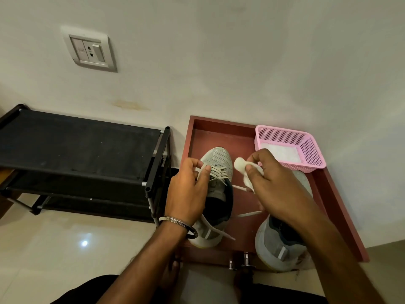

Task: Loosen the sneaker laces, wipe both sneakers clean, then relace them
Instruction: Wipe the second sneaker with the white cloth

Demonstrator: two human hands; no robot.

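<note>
Sneaker (215, 172): pale grey mesh, white laces (219, 172) loosened.

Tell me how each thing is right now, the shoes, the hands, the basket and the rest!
Left shoe: upright in tray, laces loose.
Right shoe: in tray, partly hidden by arm.
Left hand: pinching a lace.
Right hand: pinching a white wipe.
Pink basket: upright, something white inside.
Tray: flat on floor.

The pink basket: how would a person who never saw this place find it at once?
Find the red-brown tray on the floor by the wall. The pink basket sits in its far right corner, beyond the grey sneakers. It alone is pink and perforated.
</note>
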